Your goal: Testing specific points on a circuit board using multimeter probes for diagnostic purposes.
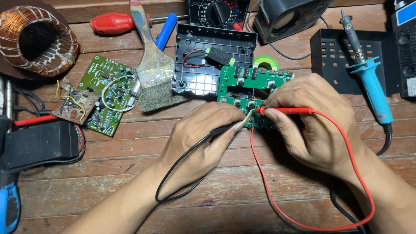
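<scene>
Left hand (203, 138) pinches black probe (223, 130), right hand (312, 121) pinches red probe (286, 111), both tips on green circuit board (242, 86).

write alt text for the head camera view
Two hands press meter probes onto a green circuit board on a wooden table: the left hand holds the black probe, the right hand the red probe.

A white-marked dial face on the black meter (219, 12) stands at the tabletop's far edge; a blue label (409, 13) marks the black box at the far right corner.
</scene>
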